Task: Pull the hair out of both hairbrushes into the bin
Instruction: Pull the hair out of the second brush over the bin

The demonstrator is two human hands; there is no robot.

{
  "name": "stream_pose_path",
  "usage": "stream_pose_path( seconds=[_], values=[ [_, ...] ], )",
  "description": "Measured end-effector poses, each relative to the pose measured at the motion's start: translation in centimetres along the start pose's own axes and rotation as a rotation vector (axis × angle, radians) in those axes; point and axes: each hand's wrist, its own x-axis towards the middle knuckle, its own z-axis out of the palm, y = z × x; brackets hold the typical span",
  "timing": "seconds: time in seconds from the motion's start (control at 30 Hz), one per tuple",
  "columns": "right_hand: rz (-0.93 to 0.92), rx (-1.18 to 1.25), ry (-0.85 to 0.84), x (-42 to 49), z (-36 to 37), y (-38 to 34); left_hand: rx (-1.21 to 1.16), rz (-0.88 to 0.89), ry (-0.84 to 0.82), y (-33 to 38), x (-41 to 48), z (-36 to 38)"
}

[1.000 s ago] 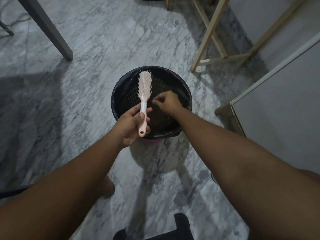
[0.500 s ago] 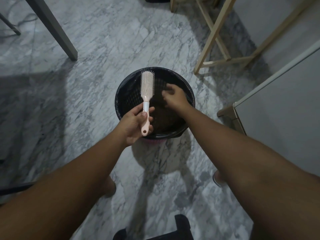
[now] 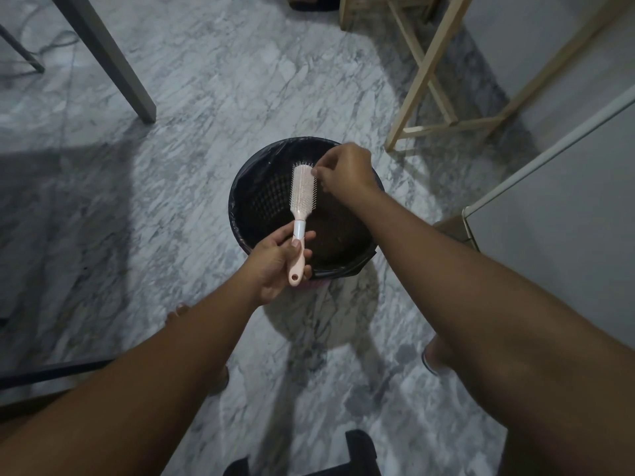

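While the marble floor (image 3: pixel 206 166) fills most of the view, the black-lined bin (image 3: pixel 264 197) sits just above the middle of the frame, and both arms reach up from the bottom edge to meet over its mouth. The left hand (image 3: pixel 275 262) is wrapped round the handle of the pink hairbrush (image 3: pixel 302 190), holding it bristles-up with the head over the bin. The right hand (image 3: pixel 347 173) is curled, its fingertips (image 3: pixel 314 171) pinched onto the bristles at the upper right edge of the head. Any hair there is too fine for me to make out. Only this one brush is in sight.

To do this pull well, I would say she should keep the head over the opening, grip firmly at the handle, and draw the strands up along the pins rather than across them, then let go low inside the liner.

Half a second ago the right hand was lower, over the bin and apart from the brush. Now it has come up to the top of the head, while the left hand's hold looks unchanged.
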Motion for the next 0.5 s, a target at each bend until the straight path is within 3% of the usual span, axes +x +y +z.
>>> stream_pose_path(
  seconds=[0.3, 0.37, 0.5],
  values=[
    [0.001, 0.472, 0.376, 0.3, -2.5, 1.7, -0.02, 0.018, 0.041, 0.0, 0.4, -1.0],
    [0.054, 0.372, 0.299, 0.5, -2.5, 2.1, -0.011, 0.022, 0.048, 0.1, 0.3, -1.2],
    [0.058, -0.064, -0.057, -1.0, -1.0, 2.0, -0.018, 0.016, 0.032, 0.0, 0.3, -1.0]
  ],
)
